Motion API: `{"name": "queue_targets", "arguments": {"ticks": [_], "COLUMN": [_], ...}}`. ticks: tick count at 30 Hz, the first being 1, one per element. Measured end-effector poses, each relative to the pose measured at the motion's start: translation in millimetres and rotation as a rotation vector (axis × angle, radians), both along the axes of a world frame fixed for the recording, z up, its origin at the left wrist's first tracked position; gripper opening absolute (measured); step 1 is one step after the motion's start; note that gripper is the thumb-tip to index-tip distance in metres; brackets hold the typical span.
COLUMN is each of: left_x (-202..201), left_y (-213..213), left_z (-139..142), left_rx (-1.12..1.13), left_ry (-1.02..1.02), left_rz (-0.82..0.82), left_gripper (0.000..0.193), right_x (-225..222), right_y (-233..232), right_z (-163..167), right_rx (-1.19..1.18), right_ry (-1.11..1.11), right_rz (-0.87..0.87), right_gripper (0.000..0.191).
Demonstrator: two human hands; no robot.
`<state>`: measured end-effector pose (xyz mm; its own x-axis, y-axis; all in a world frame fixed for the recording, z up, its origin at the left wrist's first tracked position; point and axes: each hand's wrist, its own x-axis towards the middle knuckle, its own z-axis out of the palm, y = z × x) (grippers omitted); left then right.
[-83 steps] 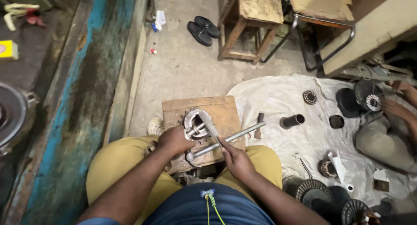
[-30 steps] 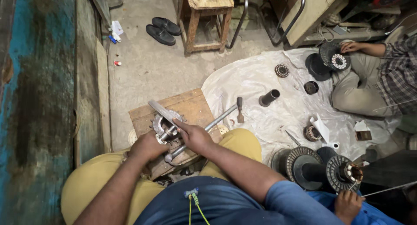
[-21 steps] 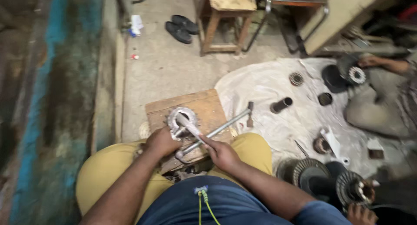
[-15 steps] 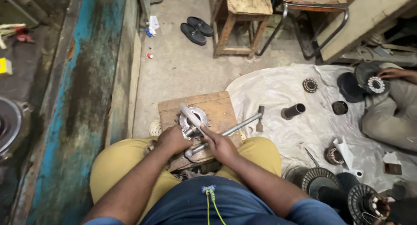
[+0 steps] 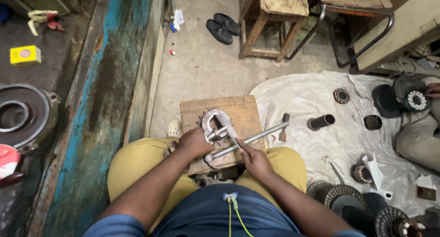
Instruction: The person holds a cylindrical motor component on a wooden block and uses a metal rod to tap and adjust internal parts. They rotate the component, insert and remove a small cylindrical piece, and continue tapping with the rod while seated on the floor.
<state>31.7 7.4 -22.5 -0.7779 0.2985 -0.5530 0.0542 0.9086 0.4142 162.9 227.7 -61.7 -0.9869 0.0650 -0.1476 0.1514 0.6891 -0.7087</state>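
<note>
1. A small yellow box (image 5: pixel 25 55) with a round red-and-white mark on its top lay at the far left, on the dark floor beyond the worn blue-painted ledge (image 5: pixel 107 95).
2. A small white packet (image 5: pixel 178 17) and a bit of red-and-white litter (image 5: pixel 171 52) lay on the concrete floor near a pair of black sandals (image 5: pixel 222 27), beside a wooden stool (image 5: pixel 275 12).
3. A white sheet (image 5: pixel 321 141) was spread on the floor to the right, with a black cylinder (image 5: pixel 321 122), several round dark machine parts and a folded white paper (image 5: pixel 373 169) on it.
4. A wooden block (image 5: pixel 247 115) stood between the person's knees, and on it lay a round metal sprocket part (image 5: pixel 215 126), toothed at its edge.
5. The left hand (image 5: pixel 196 143) was clenched over the near-left side of the sprocket part, pressing it to the block.
6. The right hand (image 5: pixel 255 160) was closed around a thin metal tool (image 5: pixel 229 129), whose tip reached up and left into the middle of the sprocket part.
7. A long steel bar (image 5: pixel 256 137) lay slantwise across the block, just under the right hand's fingers, its far end near a small hammer (image 5: pixel 284 126) at the sheet's edge.
8. Another person's hand (image 5: pixel 431 89) touched a round part at the far right.
</note>
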Motion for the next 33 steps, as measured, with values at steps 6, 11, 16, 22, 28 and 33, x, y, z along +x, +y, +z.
{"name": "queue_targets", "arguments": {"ticks": [6,11,16,22,28,33], "left_x": [0.5,0.4,0.0,1.3,6.2,7.1], "left_y": [1.2,1.3,0.3,0.6,-1.2,-2.2], "left_z": [3.7,2.3,0.3,3.5,5.9,12.2], "left_rx": [-0.001,-0.017,-0.019,-0.012,0.005,0.024], "left_ry": [0.016,-0.051,0.024,0.014,0.144,0.091], "left_rz": [-0.011,0.007,0.003,0.009,0.007,0.027], "left_gripper": [0.053,0.051,0.051,0.051,0.064,0.070], "right_x": [-14.3,-14.2,-18.8,-20.0,-15.1,-15.7], "right_y": [-11.6,1.6,-2.8,-4.7,-4.5,-6.4], "right_z": [-19.6,-8.0,-1.8,4.0,12.1,16.9], "right_rx": [-0.136,-0.062,0.056,-0.026,0.006,0.042], "right_ry": [0.102,-0.125,-0.236,0.062,0.079,0.114], "right_rz": [0.048,-0.064,-0.123,-0.038,-0.004,0.007], "right_gripper": [0.047,0.049,0.047,0.047,0.051,0.050]}}
